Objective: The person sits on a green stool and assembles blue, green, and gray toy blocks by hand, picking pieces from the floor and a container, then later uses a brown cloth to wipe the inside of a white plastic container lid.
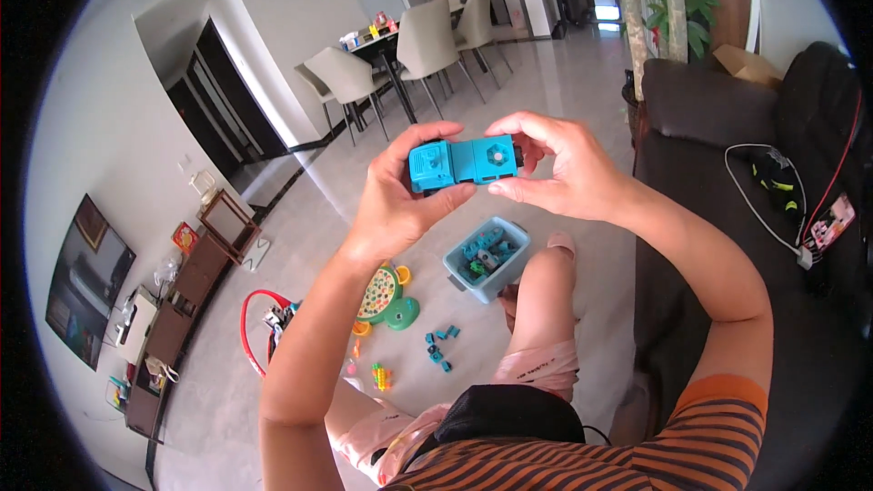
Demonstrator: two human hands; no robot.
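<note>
Between my two hands, raised in front of me, is a turquoise toy truck (466,163), its cab to the left and a flat bed with a dark hexagonal recess to the right. My left hand (396,184) grips the cab end, thumb below and fingers above. My right hand (548,164) pinches the bed end at the black rear part; some of its fingertips are hidden behind the toy. Below on the floor stands a light blue bin (491,284) with turquoise and grey toy parts (488,250) in it. Several small turquoise pieces (438,351) lie nearer to me.
A round green toy with a dotted top (379,294) and an orange-yellow toy (381,376) lie on the floor to the left. A black sofa (696,255) with cables runs along the right. Chairs (427,41) and a table stand far ahead; a low cabinet (195,273) lines the left wall.
</note>
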